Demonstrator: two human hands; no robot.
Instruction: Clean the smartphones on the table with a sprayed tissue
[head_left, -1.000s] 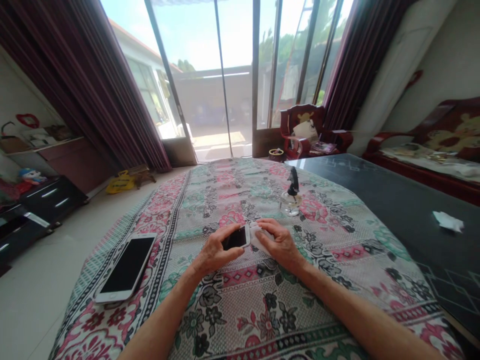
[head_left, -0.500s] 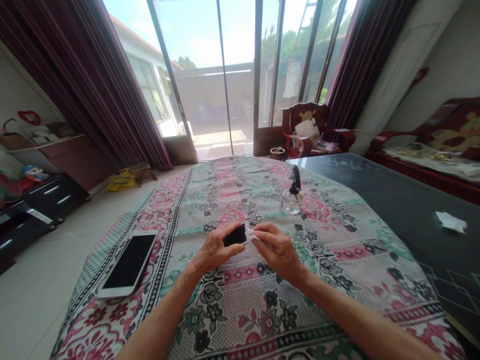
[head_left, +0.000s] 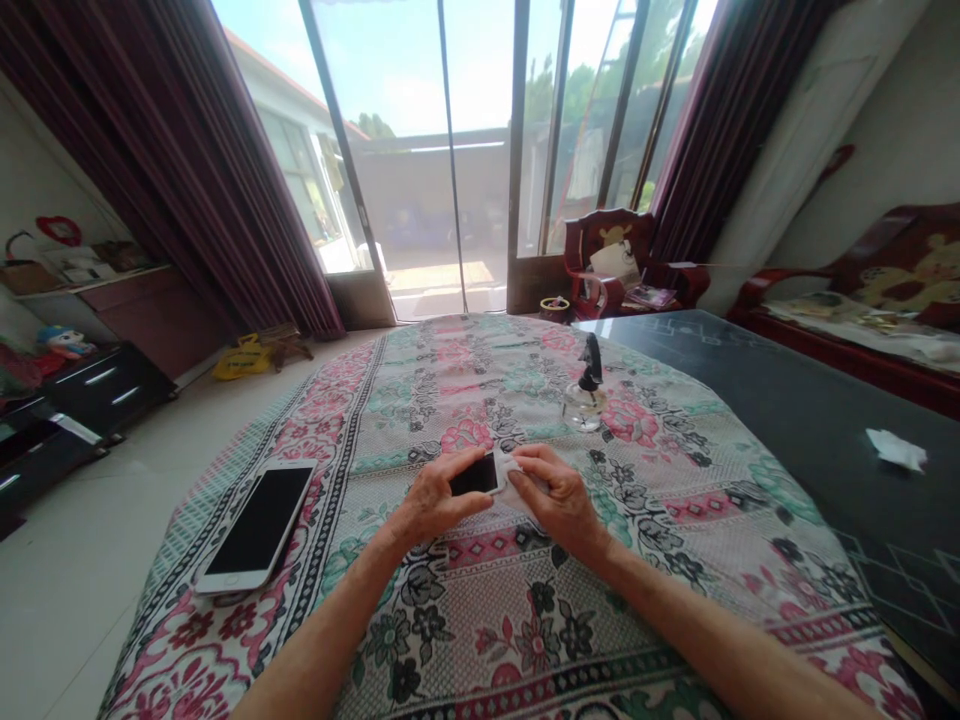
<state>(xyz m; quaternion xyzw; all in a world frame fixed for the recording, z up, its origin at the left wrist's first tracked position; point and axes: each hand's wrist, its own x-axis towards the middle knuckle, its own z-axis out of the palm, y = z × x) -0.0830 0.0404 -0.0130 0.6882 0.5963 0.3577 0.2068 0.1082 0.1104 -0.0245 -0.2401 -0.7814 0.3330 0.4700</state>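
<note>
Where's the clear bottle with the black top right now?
In the head view, the clear bottle stands upright on the flowered cloth, right of centre, beyond the person's right hand.

Small white phone (head_left: 474, 476), screen dark; white tissue (head_left: 512, 493) at end.

Between left fingers (head_left: 456, 464): small phone (head_left: 472, 476), black front, white edge. At right fingers (head_left: 531, 489): white tissue (head_left: 511, 498). Under both: tablecloth (head_left: 487, 610), pink/green/black florals on off-white. Left of fingers: large phone (head_left: 259, 528), white frame, black screen. Beyond right fingers: clear bottle (head_left: 583, 408), black top.
</note>
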